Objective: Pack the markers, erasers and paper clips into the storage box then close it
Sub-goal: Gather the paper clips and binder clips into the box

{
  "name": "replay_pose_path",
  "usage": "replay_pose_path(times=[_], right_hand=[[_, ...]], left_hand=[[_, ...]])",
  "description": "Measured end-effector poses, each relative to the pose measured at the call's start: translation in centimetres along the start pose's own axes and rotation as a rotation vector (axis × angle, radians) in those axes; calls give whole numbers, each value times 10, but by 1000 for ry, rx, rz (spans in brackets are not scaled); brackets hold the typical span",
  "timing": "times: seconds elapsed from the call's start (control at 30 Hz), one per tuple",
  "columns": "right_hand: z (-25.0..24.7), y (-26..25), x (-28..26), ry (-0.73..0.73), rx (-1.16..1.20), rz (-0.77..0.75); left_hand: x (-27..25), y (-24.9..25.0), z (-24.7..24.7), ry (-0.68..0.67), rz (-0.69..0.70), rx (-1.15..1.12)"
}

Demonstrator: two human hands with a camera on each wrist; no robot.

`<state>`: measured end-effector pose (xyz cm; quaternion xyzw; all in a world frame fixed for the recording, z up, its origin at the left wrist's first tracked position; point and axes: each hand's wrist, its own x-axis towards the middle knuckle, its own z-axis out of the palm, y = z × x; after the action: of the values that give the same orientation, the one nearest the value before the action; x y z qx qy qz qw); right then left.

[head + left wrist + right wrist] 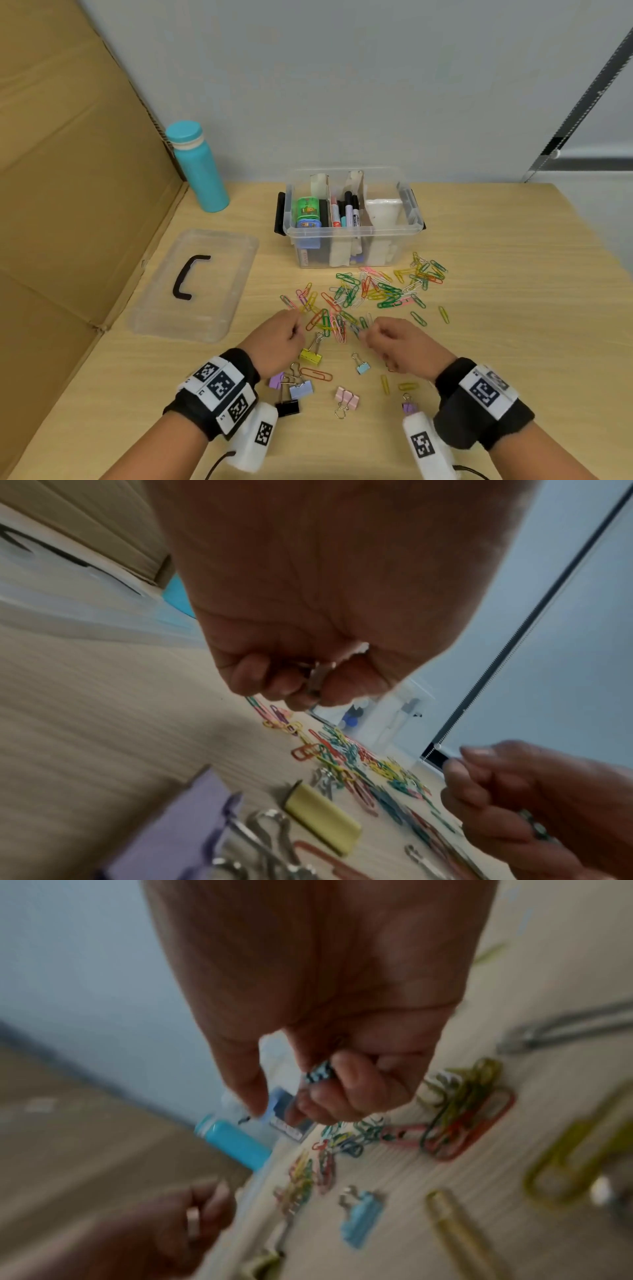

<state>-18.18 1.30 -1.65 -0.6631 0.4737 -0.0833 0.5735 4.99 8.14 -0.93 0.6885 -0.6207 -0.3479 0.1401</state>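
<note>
Now both hands over pale wood-grain surface [496, 308]. Left hand [277, 342] curled, pinching a thin metal clip, detail blurred. Right hand [400, 346] curled round a small bunch of wire paper clips. Loose coloured paper clips [373, 294] scattered just beyond both hands. Clear plastic storage box [349, 236] farther ahead, open, markers [349, 212] inside. Flat transparent lid [195, 284] beyond left hand, black handle.

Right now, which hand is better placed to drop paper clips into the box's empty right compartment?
Right, probably. The right hand lies nearer the storage box's right compartment and the densest paper clips; it already pinches clips. The left hand sits toward the lid.
</note>
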Motion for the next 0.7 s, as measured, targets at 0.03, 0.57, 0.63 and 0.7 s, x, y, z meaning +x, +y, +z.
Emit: replay_pose_path(times=[0.03,0.57,0.63,0.7], right_hand=[[4,1,0,1,-212,-38],[-24,-43,-7,-46,-475,-115],[-53,-70,-3,82,-421,-167],[-80,-97,11,264,-361,-204]], left_hand=[[0,1,2,-17,-34,8],[-6,-4,-6,-53,-100,162],[-5,-6,-14,-33,-81,97],[-3,-6,-20,8,-62,52]])
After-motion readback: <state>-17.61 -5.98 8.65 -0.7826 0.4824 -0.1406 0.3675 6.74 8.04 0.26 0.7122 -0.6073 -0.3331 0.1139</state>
